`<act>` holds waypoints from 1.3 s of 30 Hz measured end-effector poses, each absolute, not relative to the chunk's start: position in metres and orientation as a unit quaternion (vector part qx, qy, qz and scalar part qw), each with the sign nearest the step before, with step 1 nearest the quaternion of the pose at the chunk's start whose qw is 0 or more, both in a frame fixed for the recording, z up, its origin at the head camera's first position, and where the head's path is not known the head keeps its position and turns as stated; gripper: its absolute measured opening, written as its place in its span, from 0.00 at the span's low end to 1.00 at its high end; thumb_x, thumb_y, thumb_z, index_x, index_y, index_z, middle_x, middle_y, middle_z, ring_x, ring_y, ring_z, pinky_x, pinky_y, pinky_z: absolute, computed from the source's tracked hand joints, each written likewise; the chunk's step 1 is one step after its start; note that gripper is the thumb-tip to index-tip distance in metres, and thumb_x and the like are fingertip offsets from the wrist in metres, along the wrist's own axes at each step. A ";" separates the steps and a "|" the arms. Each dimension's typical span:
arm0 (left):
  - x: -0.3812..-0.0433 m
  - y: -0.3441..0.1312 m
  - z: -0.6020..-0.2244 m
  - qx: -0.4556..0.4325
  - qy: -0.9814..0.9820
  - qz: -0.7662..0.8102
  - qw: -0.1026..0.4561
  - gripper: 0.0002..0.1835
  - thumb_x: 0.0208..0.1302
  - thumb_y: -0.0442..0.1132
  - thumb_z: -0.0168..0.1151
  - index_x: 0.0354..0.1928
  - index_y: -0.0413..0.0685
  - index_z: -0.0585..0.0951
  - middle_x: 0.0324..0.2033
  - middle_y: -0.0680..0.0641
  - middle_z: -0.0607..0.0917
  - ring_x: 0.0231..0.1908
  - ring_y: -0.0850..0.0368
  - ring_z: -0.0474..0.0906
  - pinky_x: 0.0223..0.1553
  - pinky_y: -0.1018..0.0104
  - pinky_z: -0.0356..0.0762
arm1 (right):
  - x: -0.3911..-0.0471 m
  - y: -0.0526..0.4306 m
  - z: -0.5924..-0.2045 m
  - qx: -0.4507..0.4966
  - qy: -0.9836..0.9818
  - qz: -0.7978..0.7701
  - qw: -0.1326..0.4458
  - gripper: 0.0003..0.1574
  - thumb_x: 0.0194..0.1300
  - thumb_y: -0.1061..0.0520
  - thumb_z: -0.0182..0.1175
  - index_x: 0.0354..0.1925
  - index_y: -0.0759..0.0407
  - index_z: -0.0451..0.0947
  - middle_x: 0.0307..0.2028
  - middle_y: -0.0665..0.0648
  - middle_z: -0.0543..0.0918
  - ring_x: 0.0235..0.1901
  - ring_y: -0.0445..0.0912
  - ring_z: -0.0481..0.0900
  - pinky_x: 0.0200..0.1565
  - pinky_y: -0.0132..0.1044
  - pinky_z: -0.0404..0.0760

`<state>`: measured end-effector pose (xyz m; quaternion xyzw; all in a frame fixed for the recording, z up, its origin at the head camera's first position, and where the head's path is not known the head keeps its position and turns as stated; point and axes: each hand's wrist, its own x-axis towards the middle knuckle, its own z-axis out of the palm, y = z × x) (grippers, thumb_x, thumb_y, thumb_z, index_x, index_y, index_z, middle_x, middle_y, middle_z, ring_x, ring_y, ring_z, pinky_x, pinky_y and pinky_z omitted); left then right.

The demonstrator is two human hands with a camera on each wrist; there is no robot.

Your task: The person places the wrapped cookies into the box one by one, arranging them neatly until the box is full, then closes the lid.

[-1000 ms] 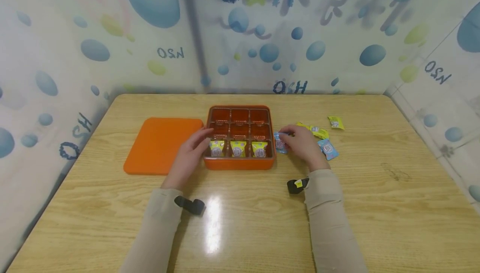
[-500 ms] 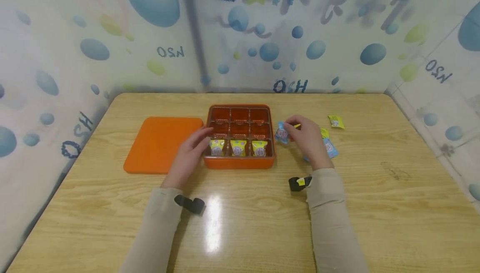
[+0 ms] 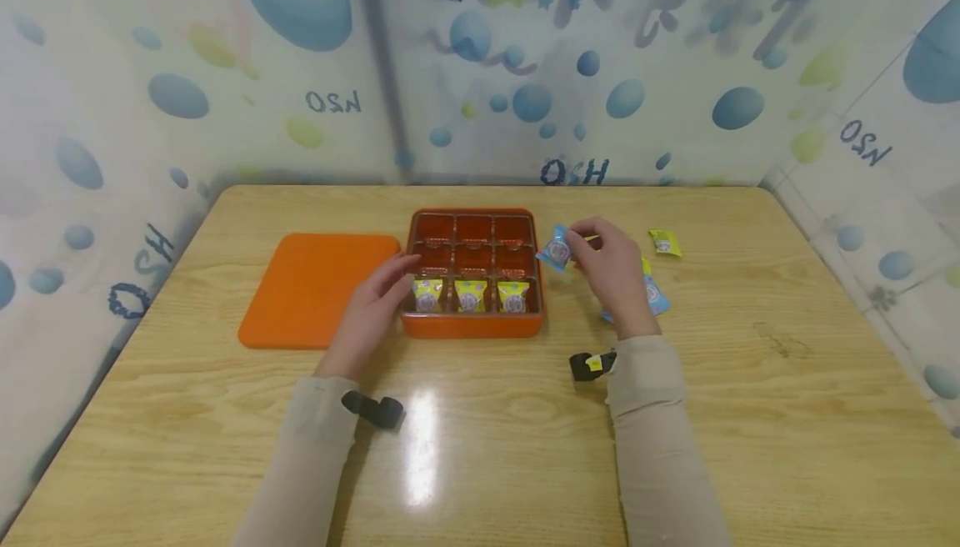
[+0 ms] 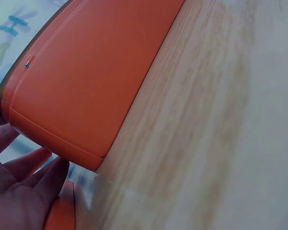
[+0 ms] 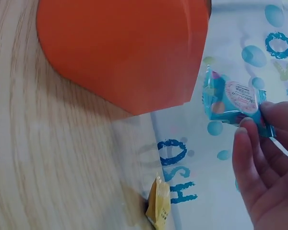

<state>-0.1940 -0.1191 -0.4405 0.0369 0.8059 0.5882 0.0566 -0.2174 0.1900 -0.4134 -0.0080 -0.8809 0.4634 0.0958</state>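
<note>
My right hand [image 3: 611, 272] pinches a blue wrapped candy [image 3: 557, 251] by one crimped end, just beyond the right side of the orange box [image 3: 472, 328]. The right wrist view shows the candy [image 5: 237, 98] between thumb and fingers, held off the table. A clear divider splits the box into compartments. Yellow wrapped candies [image 3: 470, 297] fill the front row, while the middle and back rows hold none. At the box's left side is my left hand [image 3: 367, 309], its fingers loosely extended by the wall; the left wrist view shows the fingertips [image 4: 61, 167] at the box's corner.
A flat orange lid [image 3: 315, 288] lies left of the box. Right of it, another blue candy [image 3: 656, 297] and yellow ones are partly hidden by my right hand. One yellow candy [image 3: 664, 242] lies farther right. A patterned wall [image 3: 480, 138] borders the table.
My right hand has lifted the blue candy from the table beside the box and carried it away from me, toward the back. My left hand has kept its place by the box.
</note>
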 end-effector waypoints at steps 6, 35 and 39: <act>-0.186 -0.115 -0.426 0.040 0.813 0.578 0.052 0.20 0.67 0.46 0.47 0.60 0.55 0.68 0.65 0.51 0.58 0.65 0.52 0.49 0.63 0.49 0.44 | -0.218 0.180 -0.413 0.016 -0.856 0.507 0.096 0.17 0.61 0.46 0.54 0.43 0.55 0.75 0.35 0.53 0.80 0.30 0.43 0.80 0.33 0.43 0.79; -0.199 -0.123 -0.452 0.039 0.818 0.572 0.048 0.19 0.64 0.52 0.49 0.58 0.67 0.70 0.65 0.58 0.58 0.64 0.56 0.49 0.62 0.48 0.47 | -0.217 0.147 -0.418 0.030 -0.918 0.391 0.067 0.16 0.62 0.43 0.52 0.42 0.49 0.74 0.38 0.48 0.79 0.38 0.43 0.74 0.40 0.38 0.75; -0.193 -0.119 -0.439 0.042 0.814 0.578 0.049 0.20 0.65 0.49 0.49 0.59 0.61 0.69 0.65 0.54 0.58 0.65 0.54 0.49 0.62 0.48 0.45 | -0.217 0.146 -0.420 0.031 -0.916 0.395 0.064 0.16 0.63 0.43 0.52 0.42 0.50 0.74 0.38 0.48 0.78 0.36 0.43 0.74 0.39 0.38 0.76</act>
